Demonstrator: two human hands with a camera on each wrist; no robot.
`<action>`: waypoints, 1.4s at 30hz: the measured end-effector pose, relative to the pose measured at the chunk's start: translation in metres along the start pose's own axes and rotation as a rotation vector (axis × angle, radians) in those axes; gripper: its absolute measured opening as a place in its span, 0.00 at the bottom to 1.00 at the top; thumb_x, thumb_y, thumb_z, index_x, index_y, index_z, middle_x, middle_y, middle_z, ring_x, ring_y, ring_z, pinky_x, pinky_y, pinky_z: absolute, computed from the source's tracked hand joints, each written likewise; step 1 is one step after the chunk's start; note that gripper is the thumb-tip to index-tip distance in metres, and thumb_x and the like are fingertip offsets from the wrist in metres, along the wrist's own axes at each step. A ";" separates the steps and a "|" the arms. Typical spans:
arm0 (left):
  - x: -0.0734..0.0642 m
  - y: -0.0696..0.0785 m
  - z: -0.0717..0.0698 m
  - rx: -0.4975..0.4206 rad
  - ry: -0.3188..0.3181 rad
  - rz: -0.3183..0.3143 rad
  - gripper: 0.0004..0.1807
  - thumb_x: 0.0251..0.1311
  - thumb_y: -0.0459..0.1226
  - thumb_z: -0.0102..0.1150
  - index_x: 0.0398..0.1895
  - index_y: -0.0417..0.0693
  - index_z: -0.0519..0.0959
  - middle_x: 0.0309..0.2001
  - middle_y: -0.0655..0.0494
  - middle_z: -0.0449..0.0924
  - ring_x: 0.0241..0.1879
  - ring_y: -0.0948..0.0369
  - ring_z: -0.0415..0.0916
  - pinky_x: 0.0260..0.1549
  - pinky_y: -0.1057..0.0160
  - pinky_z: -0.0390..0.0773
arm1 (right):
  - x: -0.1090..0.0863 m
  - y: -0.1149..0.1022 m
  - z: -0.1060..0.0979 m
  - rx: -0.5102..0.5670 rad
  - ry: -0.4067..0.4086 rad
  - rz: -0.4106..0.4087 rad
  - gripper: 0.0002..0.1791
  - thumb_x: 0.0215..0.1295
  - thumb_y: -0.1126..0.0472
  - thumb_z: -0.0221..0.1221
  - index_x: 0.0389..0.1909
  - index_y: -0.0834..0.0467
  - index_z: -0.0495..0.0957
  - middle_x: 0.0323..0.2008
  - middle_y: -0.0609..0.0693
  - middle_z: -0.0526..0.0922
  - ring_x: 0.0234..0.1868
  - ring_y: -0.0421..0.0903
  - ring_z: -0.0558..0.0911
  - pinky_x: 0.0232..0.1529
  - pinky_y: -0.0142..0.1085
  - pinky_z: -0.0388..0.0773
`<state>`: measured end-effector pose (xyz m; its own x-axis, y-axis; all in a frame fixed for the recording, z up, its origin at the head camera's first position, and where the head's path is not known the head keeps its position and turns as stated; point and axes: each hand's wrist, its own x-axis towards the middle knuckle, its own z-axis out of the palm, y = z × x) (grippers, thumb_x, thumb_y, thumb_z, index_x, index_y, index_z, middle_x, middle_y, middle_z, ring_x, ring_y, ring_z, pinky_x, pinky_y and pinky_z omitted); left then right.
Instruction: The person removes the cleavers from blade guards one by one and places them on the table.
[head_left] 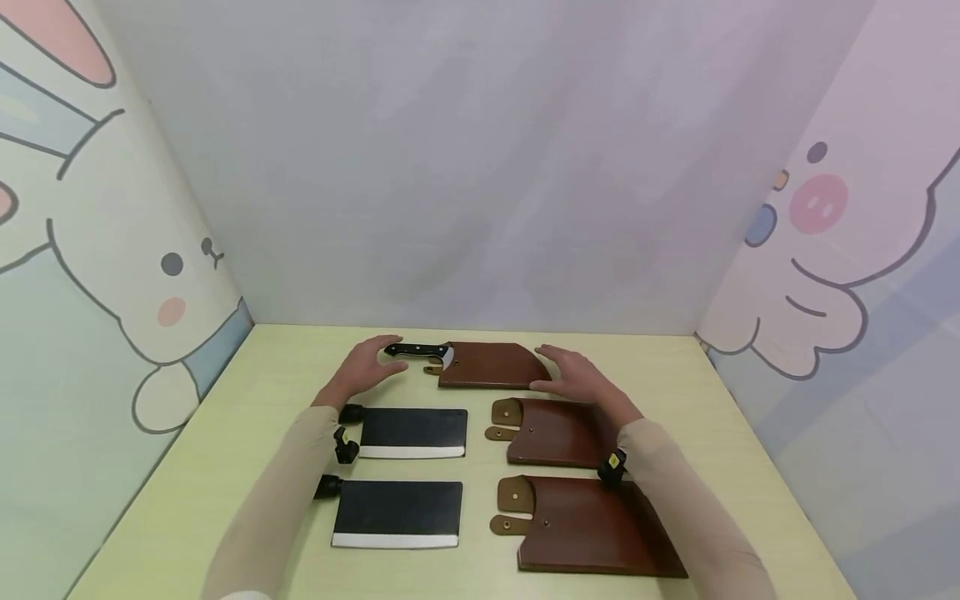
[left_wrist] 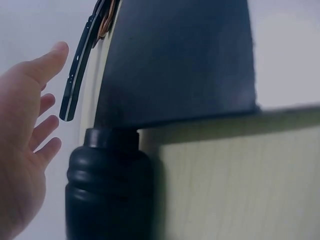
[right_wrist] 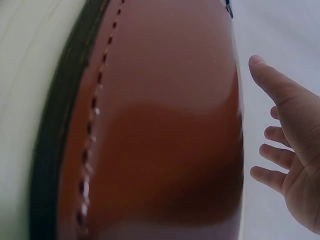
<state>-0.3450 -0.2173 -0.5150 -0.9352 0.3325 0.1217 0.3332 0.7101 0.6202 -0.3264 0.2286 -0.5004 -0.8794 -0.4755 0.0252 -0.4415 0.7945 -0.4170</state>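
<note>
At the back of the table lies a brown leather sheath (head_left: pixel 491 367) holding a knife, whose black riveted handle (head_left: pixel 417 350) sticks out to the left. My left hand (head_left: pixel 363 367) is beside the handle's end, fingers and thumb spread apart; the left wrist view shows a gap between thumb and handle (left_wrist: pixel 76 75). At the sheath's right end is my right hand (head_left: pixel 576 375), fingers extended and thumb apart. It grips nothing in the right wrist view, where a stitched brown sheath (right_wrist: pixel 165 125) fills the middle. Whether its fingertips touch the back sheath, I cannot tell.
Two dark-bladed cleavers (head_left: pixel 414 429) (head_left: pixel 397 510) lie one before the other at left, black handles leftward. To their right are two brown sheaths (head_left: pixel 558 433) (head_left: pixel 592 525) with snap straps, partly under my right forearm. Walls (head_left: pixel 480 167) border the pale table (head_left: pixel 300 342).
</note>
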 end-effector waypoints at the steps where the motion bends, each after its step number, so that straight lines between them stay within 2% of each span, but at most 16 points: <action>1: 0.000 0.000 0.001 -0.005 -0.003 -0.003 0.36 0.68 0.48 0.65 0.74 0.40 0.68 0.73 0.38 0.67 0.73 0.39 0.61 0.69 0.37 0.62 | 0.002 0.000 0.002 -0.003 -0.006 0.001 0.47 0.65 0.39 0.67 0.76 0.62 0.63 0.75 0.62 0.64 0.75 0.62 0.64 0.71 0.58 0.64; 5: 0.001 0.000 0.002 -0.024 -0.017 -0.025 0.37 0.69 0.48 0.64 0.75 0.40 0.66 0.74 0.38 0.65 0.74 0.39 0.59 0.70 0.37 0.62 | 0.008 0.003 0.008 -0.016 -0.024 -0.003 0.49 0.65 0.38 0.66 0.77 0.63 0.62 0.74 0.62 0.66 0.75 0.60 0.66 0.71 0.56 0.65; 11: 0.004 0.004 0.003 -0.059 -0.030 -0.012 0.36 0.70 0.46 0.63 0.74 0.37 0.66 0.73 0.37 0.66 0.73 0.39 0.60 0.69 0.37 0.62 | 0.016 0.005 0.015 -0.017 -0.034 -0.015 0.50 0.65 0.34 0.64 0.77 0.60 0.61 0.73 0.59 0.69 0.72 0.58 0.70 0.69 0.54 0.69; 18: 0.005 0.006 0.005 -0.042 -0.036 -0.028 0.34 0.71 0.44 0.62 0.73 0.33 0.66 0.71 0.34 0.67 0.72 0.37 0.61 0.69 0.37 0.63 | 0.017 0.001 0.018 0.010 -0.049 0.033 0.51 0.62 0.33 0.66 0.78 0.56 0.62 0.71 0.57 0.72 0.70 0.58 0.72 0.67 0.54 0.71; 26: 0.010 -0.001 0.008 0.020 -0.030 -0.009 0.35 0.71 0.45 0.61 0.71 0.30 0.67 0.69 0.30 0.68 0.70 0.34 0.63 0.66 0.36 0.66 | 0.019 -0.001 0.020 -0.004 -0.064 0.015 0.48 0.62 0.40 0.70 0.77 0.58 0.63 0.70 0.58 0.73 0.68 0.58 0.74 0.65 0.54 0.73; 35: 0.013 0.001 0.008 0.006 -0.027 -0.020 0.32 0.71 0.41 0.63 0.71 0.30 0.68 0.69 0.31 0.69 0.70 0.36 0.64 0.67 0.38 0.66 | 0.022 -0.002 0.019 -0.036 -0.054 -0.021 0.38 0.65 0.46 0.70 0.70 0.61 0.72 0.65 0.60 0.77 0.65 0.59 0.77 0.62 0.54 0.75; 42: 0.012 0.003 0.008 -0.002 -0.035 -0.023 0.30 0.72 0.38 0.60 0.72 0.32 0.67 0.70 0.32 0.68 0.66 0.37 0.70 0.62 0.40 0.73 | 0.021 -0.001 0.017 -0.013 -0.051 -0.003 0.38 0.64 0.46 0.70 0.70 0.61 0.73 0.65 0.61 0.77 0.64 0.60 0.78 0.61 0.54 0.76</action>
<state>-0.3543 -0.2063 -0.5178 -0.9379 0.3377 0.0797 0.3111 0.7165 0.6244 -0.3412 0.2113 -0.5150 -0.8682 -0.4958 -0.0197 -0.4464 0.7977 -0.4055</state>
